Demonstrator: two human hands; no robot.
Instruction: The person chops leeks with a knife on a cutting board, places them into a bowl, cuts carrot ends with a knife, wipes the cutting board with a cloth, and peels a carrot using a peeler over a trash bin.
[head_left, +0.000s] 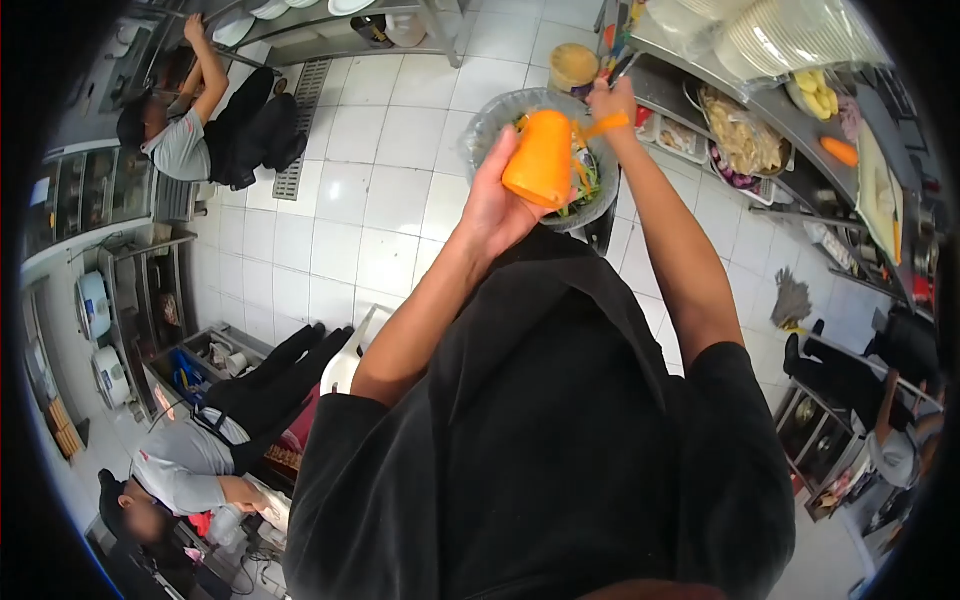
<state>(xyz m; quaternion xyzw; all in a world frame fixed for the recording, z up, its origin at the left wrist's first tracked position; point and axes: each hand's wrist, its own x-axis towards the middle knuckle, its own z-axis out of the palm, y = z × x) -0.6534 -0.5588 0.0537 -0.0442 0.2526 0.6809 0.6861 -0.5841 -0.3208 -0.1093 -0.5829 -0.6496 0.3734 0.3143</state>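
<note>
A thick peeled orange piece, like a carrot, (540, 160) rests in my left hand (492, 205), with the fingers round its lower left side. Beyond it, my right hand (612, 100) is closed round a dark-handled tool (622, 68), whose working end I cannot make out. An orange strip of peel (606, 125) lies across my right wrist. Below both hands stands a bin with a clear plastic liner (487, 125), holding green and orange scraps (590, 188).
A tub (573, 66) stands beyond the bin. Metal shelving (790, 120) on the right holds bagged food, a carrot (839, 151) and a white board (880, 190). One person (190, 140) is at upper left, another (200, 460) at lower left, a third (880, 420) at right.
</note>
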